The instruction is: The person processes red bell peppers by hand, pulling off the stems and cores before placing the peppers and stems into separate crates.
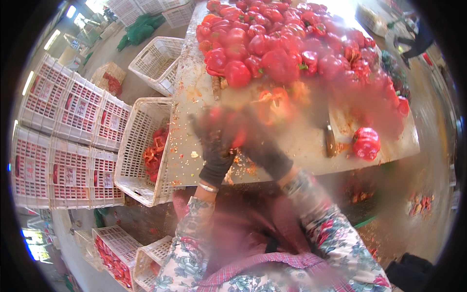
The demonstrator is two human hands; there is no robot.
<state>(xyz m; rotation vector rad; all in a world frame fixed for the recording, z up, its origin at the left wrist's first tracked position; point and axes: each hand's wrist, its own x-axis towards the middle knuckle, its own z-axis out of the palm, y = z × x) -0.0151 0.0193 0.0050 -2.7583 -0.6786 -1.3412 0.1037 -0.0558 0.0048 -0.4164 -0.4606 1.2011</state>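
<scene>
Both my hands wear dark gloves and meet over the near left part of the worktable [306, 160]; a smudge on the lens blurs them. My left hand [213, 137] grips a red bell pepper [239, 138], seen only in patches between the gloves. My right hand [257, 137] closes on it from the other side, its fingers mostly hidden. Just beyond lies a cut-open bell pepper [273, 104] with its pale inside showing. To the right rests a knife [330, 140], handle toward me, its blade blurred. One whole red bell pepper [366, 143] sits near the front edge.
A large heap of red bell peppers [262, 43] covers the table's far side. Against its left edge stands a plastic crate [140, 120] with cut red pieces [157, 153] inside. Stacked filled crates [69, 168] rise farther left. Seeds and scraps dot the tabletop. A person [416, 38] is at far right.
</scene>
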